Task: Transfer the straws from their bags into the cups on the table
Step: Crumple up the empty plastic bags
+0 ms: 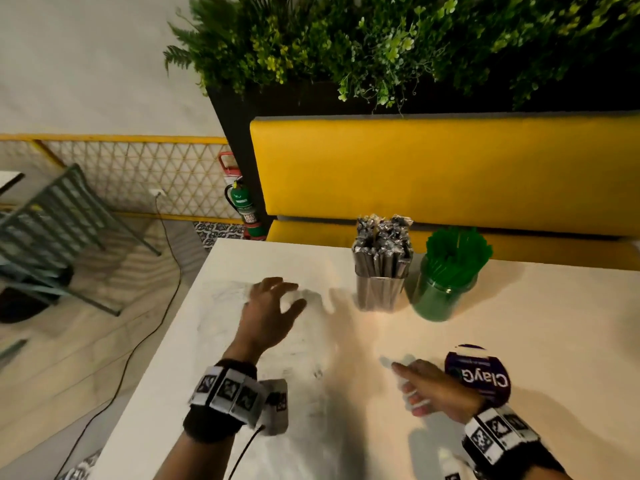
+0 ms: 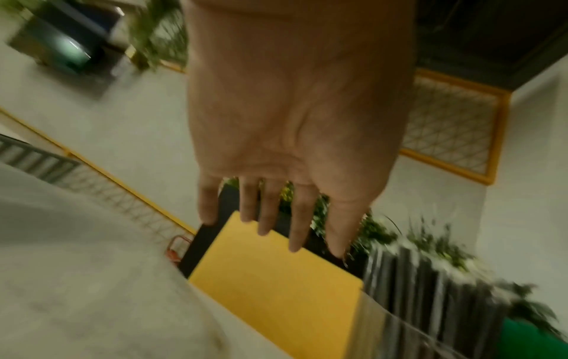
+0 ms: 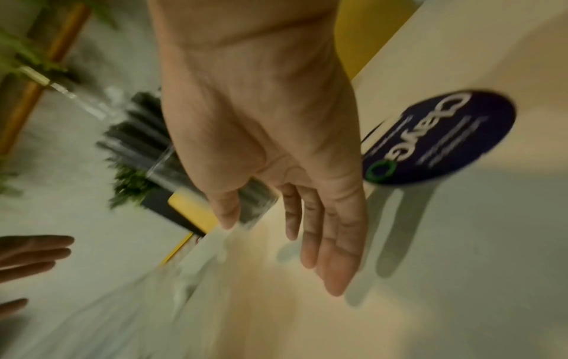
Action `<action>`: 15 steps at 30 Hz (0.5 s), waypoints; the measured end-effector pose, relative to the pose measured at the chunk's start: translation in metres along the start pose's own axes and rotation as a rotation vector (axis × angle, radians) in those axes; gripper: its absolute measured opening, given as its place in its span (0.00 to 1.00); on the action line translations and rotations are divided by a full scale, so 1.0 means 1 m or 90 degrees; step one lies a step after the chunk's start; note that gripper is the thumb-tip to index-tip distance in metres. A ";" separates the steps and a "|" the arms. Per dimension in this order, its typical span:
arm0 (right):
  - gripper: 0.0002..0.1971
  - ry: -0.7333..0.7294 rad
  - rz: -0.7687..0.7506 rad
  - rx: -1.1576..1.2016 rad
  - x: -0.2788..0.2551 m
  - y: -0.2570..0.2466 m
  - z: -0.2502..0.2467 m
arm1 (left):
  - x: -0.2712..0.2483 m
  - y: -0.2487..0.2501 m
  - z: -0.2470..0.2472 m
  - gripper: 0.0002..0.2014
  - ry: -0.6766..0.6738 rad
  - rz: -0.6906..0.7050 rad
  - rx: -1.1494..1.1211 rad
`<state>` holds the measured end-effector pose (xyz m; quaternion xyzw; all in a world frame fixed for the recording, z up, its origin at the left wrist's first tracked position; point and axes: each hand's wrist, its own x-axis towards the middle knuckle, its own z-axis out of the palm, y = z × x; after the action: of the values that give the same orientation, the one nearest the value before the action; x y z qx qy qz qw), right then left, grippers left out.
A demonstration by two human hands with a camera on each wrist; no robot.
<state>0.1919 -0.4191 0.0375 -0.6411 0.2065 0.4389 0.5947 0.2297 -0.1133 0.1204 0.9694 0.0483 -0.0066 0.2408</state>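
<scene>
Two clear cups stand at the far side of the white table [image 1: 519, 341]. One cup [image 1: 380, 292] holds wrapped dark straws [image 1: 382, 247]; the cup [image 1: 440, 296] to its right holds green straws [image 1: 457, 251]. A clear plastic bag [image 1: 298, 351] lies flat on the table, hard to make out. My left hand [image 1: 273, 306] hovers over the bag with fingers spread, holding nothing. My right hand [image 1: 426, 389] is near the front, fingers extended and empty. The left wrist view shows straight fingers [image 2: 267, 213] and the dark straws [image 2: 430, 291]. The right wrist view shows the flat right hand [image 3: 322, 230].
A round purple sticker [image 1: 479, 374] with white lettering lies by my right wrist. A yellow bench [image 1: 433, 168] with plants behind it runs along the table's far edge. A grey chair [image 1: 59, 230], a fire extinguisher [image 1: 242, 202] and a cable on the floor are to the left.
</scene>
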 end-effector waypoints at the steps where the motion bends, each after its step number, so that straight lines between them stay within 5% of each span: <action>1: 0.25 -0.016 0.019 -0.004 0.000 0.003 0.016 | -0.014 -0.015 -0.010 0.21 0.055 -0.062 0.031; 3: 0.35 -0.012 0.043 -0.038 0.000 0.005 0.050 | -0.041 -0.053 -0.023 0.23 0.110 -0.228 0.053; 6: 0.41 -0.004 0.099 -0.103 0.008 0.010 0.095 | -0.069 -0.103 -0.019 0.36 0.018 -0.399 -0.042; 9: 0.47 0.003 0.130 -0.088 0.016 0.015 0.142 | -0.090 -0.132 0.005 0.45 -0.137 -0.404 -0.163; 15: 0.45 0.049 -0.029 0.056 0.049 0.031 0.183 | -0.110 -0.131 0.041 0.52 -0.305 -0.347 -0.221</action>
<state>0.1355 -0.2400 -0.0032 -0.6353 0.2333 0.3907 0.6239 0.1085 -0.0273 0.0276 0.8369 0.2469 -0.2877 0.3949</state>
